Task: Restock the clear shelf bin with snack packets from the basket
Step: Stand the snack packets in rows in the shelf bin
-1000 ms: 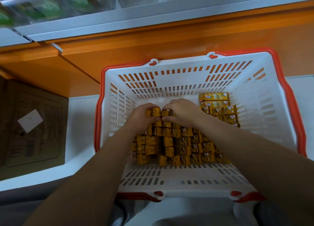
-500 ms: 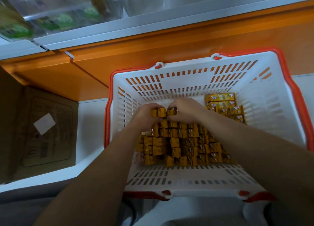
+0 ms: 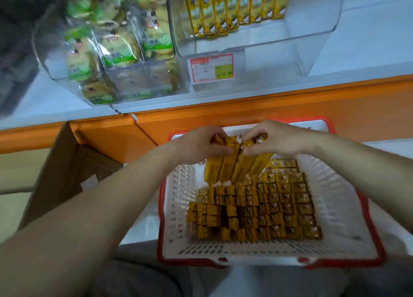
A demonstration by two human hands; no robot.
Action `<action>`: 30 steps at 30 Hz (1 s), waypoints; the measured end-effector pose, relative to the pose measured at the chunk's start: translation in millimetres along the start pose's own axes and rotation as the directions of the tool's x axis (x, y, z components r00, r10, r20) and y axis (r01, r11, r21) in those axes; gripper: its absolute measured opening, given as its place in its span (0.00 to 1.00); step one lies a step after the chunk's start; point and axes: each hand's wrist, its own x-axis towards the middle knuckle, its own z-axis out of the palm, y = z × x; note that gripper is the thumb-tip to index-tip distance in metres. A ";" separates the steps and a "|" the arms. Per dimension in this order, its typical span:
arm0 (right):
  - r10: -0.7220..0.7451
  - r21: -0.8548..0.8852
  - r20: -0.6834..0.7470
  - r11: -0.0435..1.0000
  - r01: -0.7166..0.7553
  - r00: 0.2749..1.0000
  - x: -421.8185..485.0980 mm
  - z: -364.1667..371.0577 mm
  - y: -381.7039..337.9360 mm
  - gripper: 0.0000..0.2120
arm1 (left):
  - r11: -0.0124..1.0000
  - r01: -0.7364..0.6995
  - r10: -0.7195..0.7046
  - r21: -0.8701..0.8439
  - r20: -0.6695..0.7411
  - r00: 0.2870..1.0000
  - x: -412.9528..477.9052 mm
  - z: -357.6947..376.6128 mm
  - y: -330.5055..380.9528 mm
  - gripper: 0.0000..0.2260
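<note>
The shelf [image 3: 368, 32] carries the clear bin [image 3: 290, 50], which has a yellow row [image 3: 232, 8] upright at its back and a bare front. Below it, the basket [image 3: 348, 218] is packed with packets [image 3: 257, 211]. A bundle [image 3: 232, 169] hangs just above the basket's far end, with the left hand [image 3: 199, 147] and right hand [image 3: 277, 140] gripping its top and the fingers [image 3: 252, 150] clamped on the packet ends. The bundle fans out below, so squaring it up before lifting it into the bin's front would likely stop packets slipping.

"15.80", price tag [image 3: 211, 68] on bin [image 3: 272, 66]
</note>
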 end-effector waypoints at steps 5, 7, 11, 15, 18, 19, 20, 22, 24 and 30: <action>-0.143 0.099 -0.192 0.981 0.164 0.971 -52.2 -34.6 -63.4 0.18 | 0.981 -0.122 0.077 -0.153 -0.272 0.959 -61.2 -27.3 60.4 0.12; -0.174 0.178 -0.240 0.959 0.219 0.955 -73.4 -42.6 -83.1 0.21 | 0.945 -0.195 0.096 -0.261 -0.348 0.933 -84.2 -30.6 83.2 0.08; -0.220 0.324 -0.187 0.907 0.271 0.958 -108.2 -52.3 -113.5 0.13 | 0.791 -0.252 0.042 -0.557 -0.361 0.932 -121.7 -27.0 116.4 0.02; -0.229 0.296 -0.201 0.913 0.282 0.953 -124.0 -53.7 -119.4 0.13 | 0.702 -0.232 0.005 -0.673 -0.321 0.947 -132.2 -18.5 128.1 0.04; -0.212 0.313 -0.187 0.913 0.263 0.959 -124.9 -53.6 -116.9 0.13 | 0.658 -0.192 -0.019 -0.728 -0.271 0.962 -127.1 -17.4 127.9 0.06; -0.210 0.309 -0.179 0.916 0.258 0.961 -122.6 -54.6 -115.3 0.13 | 0.649 -0.172 -0.022 -0.741 -0.244 0.969 -124.9 -17.8 126.0 0.07; -0.206 0.307 -0.173 0.918 0.251 0.963 -120.3 -55.9 -115.5 0.13 | 0.635 -0.149 -0.025 -0.758 -0.213 0.977 -122.7 -18.9 124.0 0.07; -0.194 0.314 -0.164 0.919 0.238 0.967 -115.1 -59.7 -113.9 0.16 | 0.618 -0.109 -0.021 -0.778 -0.155 0.988 -118.1 -23.8 118.7 0.10; -0.186 0.321 -0.147 0.920 0.225 0.971 -112.2 -63.5 -112.1 0.16 | 0.629 -0.094 -0.010 -0.771 -0.129 0.992 -113.0 -31.1 113.2 0.12; -0.200 0.314 -0.054 0.927 0.207 0.978 -106.9 -73.0 -105.2 0.22 | 0.688 -0.055 -0.103 -0.724 -0.173 0.979 -94.2 -44.2 102.2 0.13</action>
